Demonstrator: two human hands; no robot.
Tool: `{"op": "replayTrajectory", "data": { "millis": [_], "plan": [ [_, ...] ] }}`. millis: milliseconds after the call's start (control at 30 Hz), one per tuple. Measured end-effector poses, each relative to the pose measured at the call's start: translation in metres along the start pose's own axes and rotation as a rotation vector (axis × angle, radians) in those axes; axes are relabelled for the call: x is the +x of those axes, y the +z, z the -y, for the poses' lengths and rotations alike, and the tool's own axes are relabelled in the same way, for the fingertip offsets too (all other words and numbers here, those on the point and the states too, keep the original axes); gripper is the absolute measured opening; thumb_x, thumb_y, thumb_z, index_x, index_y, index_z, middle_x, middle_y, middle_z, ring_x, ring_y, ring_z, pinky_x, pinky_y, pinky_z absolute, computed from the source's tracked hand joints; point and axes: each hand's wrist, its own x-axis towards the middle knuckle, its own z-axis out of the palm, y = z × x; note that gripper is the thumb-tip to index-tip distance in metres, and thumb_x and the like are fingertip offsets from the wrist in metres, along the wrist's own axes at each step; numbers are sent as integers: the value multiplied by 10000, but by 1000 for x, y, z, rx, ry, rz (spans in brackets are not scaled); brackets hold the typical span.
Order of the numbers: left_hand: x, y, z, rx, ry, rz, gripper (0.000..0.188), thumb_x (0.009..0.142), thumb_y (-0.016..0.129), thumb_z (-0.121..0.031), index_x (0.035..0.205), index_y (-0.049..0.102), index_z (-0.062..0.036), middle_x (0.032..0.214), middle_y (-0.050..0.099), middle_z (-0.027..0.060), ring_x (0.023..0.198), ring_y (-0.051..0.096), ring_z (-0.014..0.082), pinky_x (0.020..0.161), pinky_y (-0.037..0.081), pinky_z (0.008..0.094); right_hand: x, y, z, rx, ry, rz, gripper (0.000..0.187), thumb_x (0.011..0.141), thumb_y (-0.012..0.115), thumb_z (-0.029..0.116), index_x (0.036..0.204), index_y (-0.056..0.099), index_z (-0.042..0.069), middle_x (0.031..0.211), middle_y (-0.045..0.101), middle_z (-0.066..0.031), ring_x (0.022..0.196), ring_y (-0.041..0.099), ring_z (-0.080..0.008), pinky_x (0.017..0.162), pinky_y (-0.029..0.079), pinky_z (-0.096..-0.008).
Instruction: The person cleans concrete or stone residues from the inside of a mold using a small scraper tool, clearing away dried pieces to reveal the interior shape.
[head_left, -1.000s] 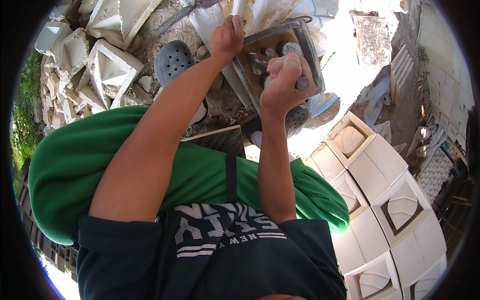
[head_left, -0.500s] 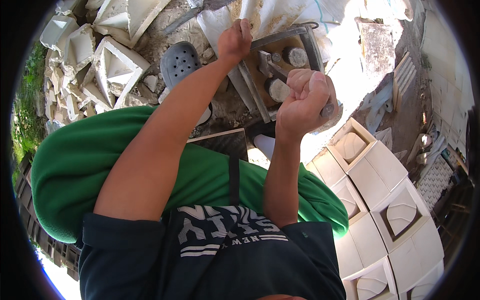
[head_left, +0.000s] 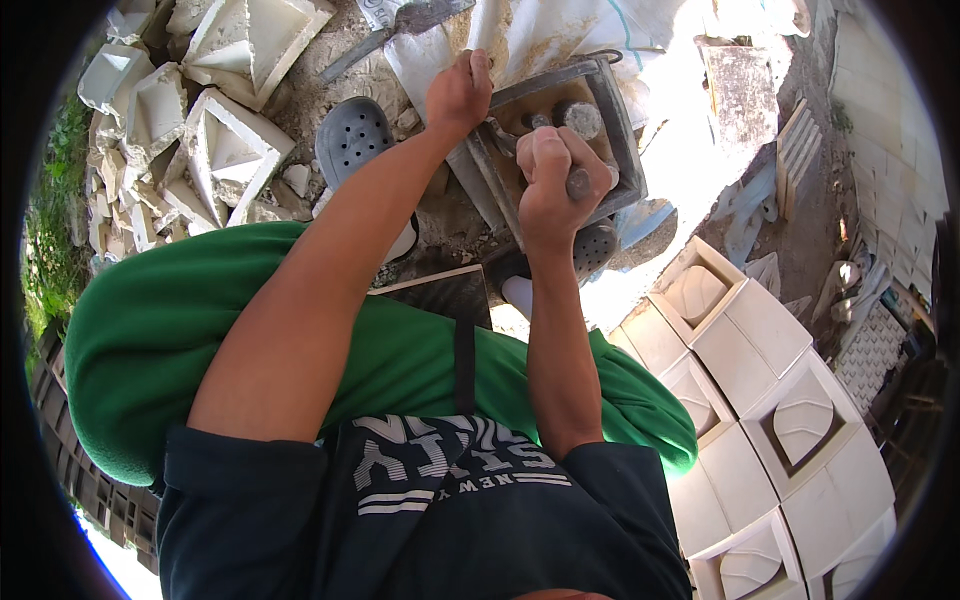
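Note:
My right hand (head_left: 558, 190) is closed round the handle of a hammer (head_left: 578, 184), whose butt end sticks out of the fist. The hammer's grey head lies by the left wall of a grey rectangular mould frame (head_left: 627, 135); whether it touches is unclear. Inside the frame, round grey-topped posts (head_left: 578, 119) stand on a brownish floor, partly covered by my right hand. My left hand (head_left: 460, 98) is closed at the frame's upper left corner, and what its fingers grip is hidden.
Broken pale cast pieces (head_left: 235, 150) lie heaped at the left. Cream blocks with leaf-shaped recesses (head_left: 735, 400) are set in rows at the right. White sacking (head_left: 520, 40) lies beyond the frame. Grey clogs (head_left: 352, 138) are on my feet, and a wooden board (head_left: 740, 85) lies far right.
My right hand has swung left and slightly down with the hammer, bringing its head to the frame's left wall. My left hand keeps its closed hold, shifting slightly in view.

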Motion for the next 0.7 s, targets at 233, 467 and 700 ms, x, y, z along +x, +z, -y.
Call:
{"op": "replayTrajectory", "data": {
  "millis": [233,467,700],
  "plan": [
    [4,1,13,36,16,-16,449,1039,343,-403,959,633,-69,829,685,236,821,638,474,749,480,571,0,14,5,174,31,-198,320,881,487,30,571,422,-19,520,407,-7,497,368,-82,480,292,-279],
    [3,5,5,23,36,1,451,1036,351,-418,960,651,-90,847,690,233,836,639,475,764,482,570,2,4,20,422,-120,-250,352,896,526,73,573,404,3,521,419,-8,499,367,-68,476,292,-270],
    [5,1,9,48,-5,-3,467,1039,339,-436,978,662,-104,882,694,242,864,636,478,785,474,575,10,-2,32,234,95,-408,361,907,501,136,566,449,30,513,465,-8,485,383,-71,464,275,-262]
  ]
}}
